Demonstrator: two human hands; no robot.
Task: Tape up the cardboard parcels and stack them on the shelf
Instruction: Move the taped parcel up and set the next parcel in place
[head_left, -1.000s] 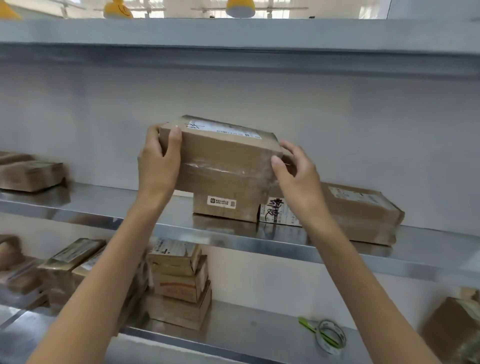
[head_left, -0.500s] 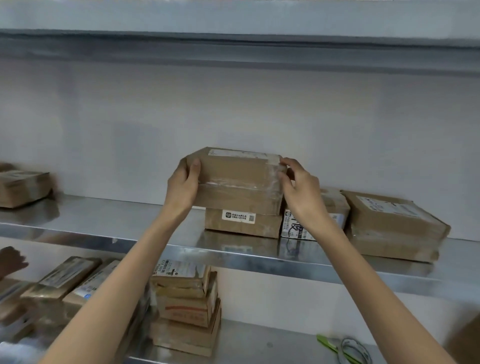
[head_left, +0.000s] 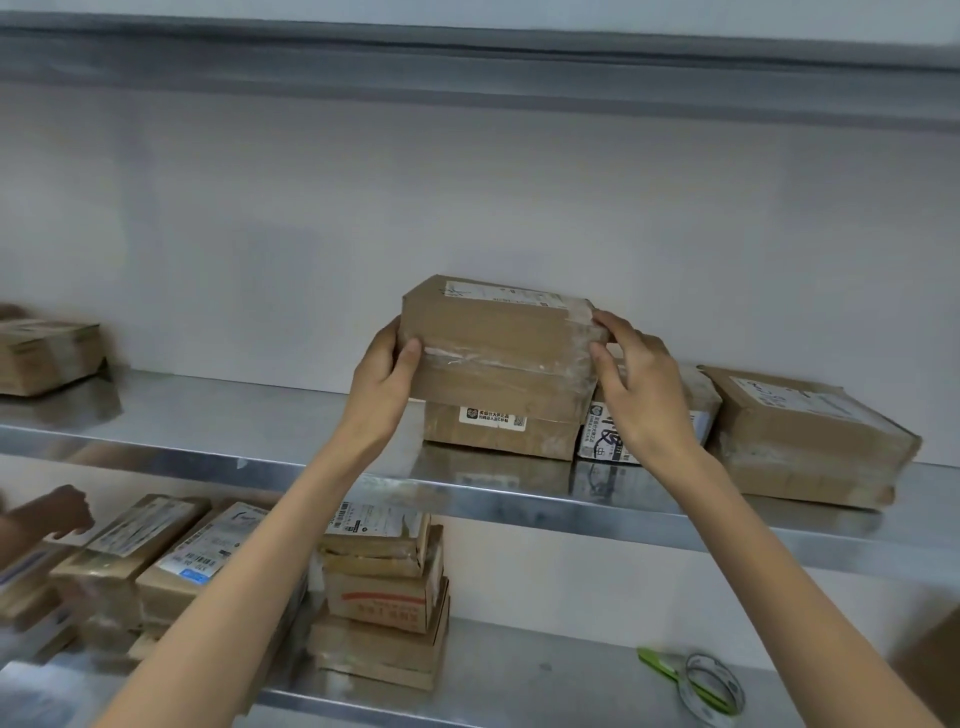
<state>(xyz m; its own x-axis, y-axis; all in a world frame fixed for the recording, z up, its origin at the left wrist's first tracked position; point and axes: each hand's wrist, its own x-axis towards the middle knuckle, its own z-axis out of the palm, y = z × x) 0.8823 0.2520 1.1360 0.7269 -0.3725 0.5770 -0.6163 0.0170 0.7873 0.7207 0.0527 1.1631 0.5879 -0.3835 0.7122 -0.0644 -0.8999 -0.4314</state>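
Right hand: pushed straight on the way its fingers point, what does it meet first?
The right hand grips the taped brown cardboard parcel at its right end, so it meets that parcel first; depth beyond is unclear.

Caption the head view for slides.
Left hand and right hand grip a taped parcel atop a labelled box on a steel shelf.

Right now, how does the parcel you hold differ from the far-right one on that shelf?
The held parcel is gripped by left hand and right hand atop a lower box; the far-right parcel lies untouched on the shelf. The held parcel faces front; the far-right parcel is turned askew. Both are taped brown cardboard.
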